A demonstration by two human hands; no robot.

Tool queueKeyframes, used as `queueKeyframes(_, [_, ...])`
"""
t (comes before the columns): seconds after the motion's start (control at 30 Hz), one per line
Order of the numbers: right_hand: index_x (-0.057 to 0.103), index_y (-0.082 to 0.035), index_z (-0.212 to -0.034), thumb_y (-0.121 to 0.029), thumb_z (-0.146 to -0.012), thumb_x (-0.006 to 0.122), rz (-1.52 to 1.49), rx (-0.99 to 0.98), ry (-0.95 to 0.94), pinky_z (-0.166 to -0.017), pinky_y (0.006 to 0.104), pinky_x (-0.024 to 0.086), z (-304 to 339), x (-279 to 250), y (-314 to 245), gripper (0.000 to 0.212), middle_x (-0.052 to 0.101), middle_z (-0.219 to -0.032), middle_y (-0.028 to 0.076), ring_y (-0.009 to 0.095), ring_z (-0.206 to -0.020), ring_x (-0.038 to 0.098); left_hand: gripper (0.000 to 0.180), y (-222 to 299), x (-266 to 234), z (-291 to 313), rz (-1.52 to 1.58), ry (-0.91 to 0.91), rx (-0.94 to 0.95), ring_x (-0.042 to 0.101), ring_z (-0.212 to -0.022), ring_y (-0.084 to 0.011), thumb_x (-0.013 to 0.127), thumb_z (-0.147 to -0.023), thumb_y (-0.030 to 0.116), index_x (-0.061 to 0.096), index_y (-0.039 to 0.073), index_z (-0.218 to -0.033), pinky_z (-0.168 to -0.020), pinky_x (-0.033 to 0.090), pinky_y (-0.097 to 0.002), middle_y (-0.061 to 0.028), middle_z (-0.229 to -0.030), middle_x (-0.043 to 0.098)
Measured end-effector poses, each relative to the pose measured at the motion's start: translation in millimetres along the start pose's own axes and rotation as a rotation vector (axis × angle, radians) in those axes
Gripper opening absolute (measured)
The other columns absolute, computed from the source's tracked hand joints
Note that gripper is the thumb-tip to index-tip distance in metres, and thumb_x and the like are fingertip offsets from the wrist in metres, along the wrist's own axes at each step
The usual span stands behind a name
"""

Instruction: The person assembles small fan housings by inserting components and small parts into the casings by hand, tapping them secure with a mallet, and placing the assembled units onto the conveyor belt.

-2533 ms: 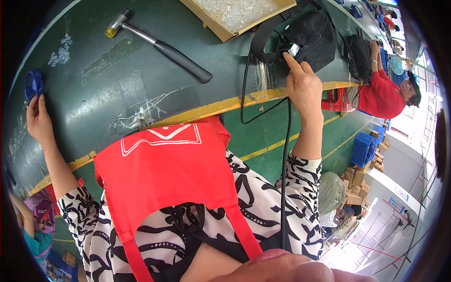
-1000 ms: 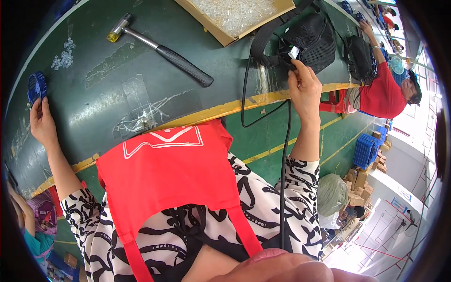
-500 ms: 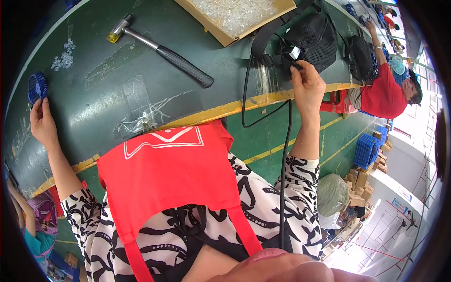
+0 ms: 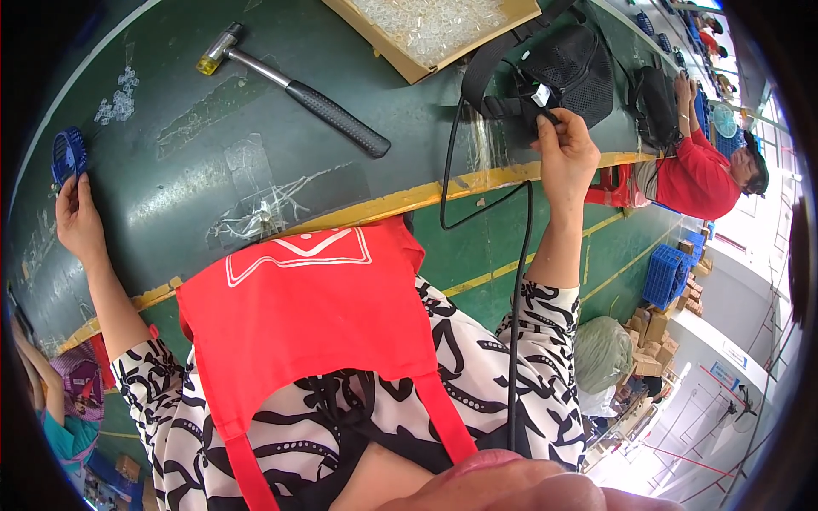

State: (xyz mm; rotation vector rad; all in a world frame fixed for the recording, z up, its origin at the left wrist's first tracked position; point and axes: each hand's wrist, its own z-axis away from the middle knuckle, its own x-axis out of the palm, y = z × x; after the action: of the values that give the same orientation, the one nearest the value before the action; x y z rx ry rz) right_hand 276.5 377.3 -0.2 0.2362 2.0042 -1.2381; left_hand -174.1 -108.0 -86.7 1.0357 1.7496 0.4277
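At the far left of the bench, my left hand (image 4: pixel 79 220) has its fingers closed on the rim of a round blue plastic part with slotted sides (image 4: pixel 70 156). My right hand (image 4: pixel 567 157) pinches a small dark piece at the near edge of a black mesh bag (image 4: pixel 573 70); whether it is strap, cable end or bag fabric I cannot tell. A small white item (image 4: pixel 541 94) shows in the bag just beyond those fingers. From beside the bag a black cable (image 4: pixel 446 170) loops over the bench edge and down past my right arm.
A hammer (image 4: pixel 294 89) with a yellow face and black grip lies on the green bench (image 4: pixel 170 204). Behind it stands a cardboard box (image 4: pixel 477 49) of small clear pieces; more clear pieces (image 4: pixel 118 98) lie at the left. A co-worker in red (image 4: pixel 699 175) works at the right.
My right hand has shifted slightly to the right, still pinching at the bag's edge. My left hand stays on the blue part. The co-worker's raised arm has come down.
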Motion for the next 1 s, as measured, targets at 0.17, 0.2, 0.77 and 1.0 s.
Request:
queueKeyframes(0.17, [0.065, 0.002, -0.098, -0.004, -0.086, 0.069, -0.099, 0.067, 0.056, -0.052, 0.0197, 0.047, -4, 1, -2, 0.014, 0.060, -0.069, 0.001, 0.006, -0.057, 0.059, 0.027, 1, 0, 0, -0.016, 0.003, -0.002, 0.061, -0.082, -0.0057, 0.072, -0.089, 0.019, 0.068, 0.000, -0.108, -0.076, 0.048, -0.0191, -0.0015, -0.090, 0.068])
queueKeyframes(0.2, [0.065, 0.002, -0.097, -0.004, -0.086, 0.069, -0.132, 0.081, 0.071, -0.052, 0.0201, 0.047, -5, 1, -2, 0.013, 0.060, -0.067, 0.001, 0.006, -0.056, 0.060, 0.027, 3, 0, 1, -0.024, 0.006, -0.005, 0.061, -0.082, -0.0058, 0.072, -0.089, 0.019, 0.068, 0.000, -0.109, -0.077, 0.048, -0.0192, -0.0016, -0.091, 0.068])
queueKeyframes(0.77, [0.064, 0.003, -0.096, -0.005, -0.086, 0.069, -0.187, 0.172, 0.107, -0.048, 0.0193, 0.044, -18, 2, -16, 0.014, 0.061, -0.066, 0.001, 0.006, -0.054, 0.059, 0.027, 8, -1, 1, -0.126, 0.010, -0.009, 0.060, -0.081, -0.0060, 0.071, -0.089, 0.020, 0.069, 0.001, -0.108, -0.076, 0.047, -0.0200, -0.0016, -0.090, 0.069])
queueKeyframes(1.0, [0.064, 0.003, -0.097, -0.005, -0.086, 0.069, -0.211, 0.174, 0.117, -0.047, 0.0196, 0.044, -22, 4, -12, 0.015, 0.062, -0.065, 0.002, 0.006, -0.053, 0.059, 0.026, 8, 0, 3, -0.034, 0.014, -0.006, 0.060, -0.081, -0.0058, 0.072, -0.088, 0.018, 0.069, 0.000, -0.107, -0.076, 0.047, -0.0195, -0.0010, -0.089, 0.068])
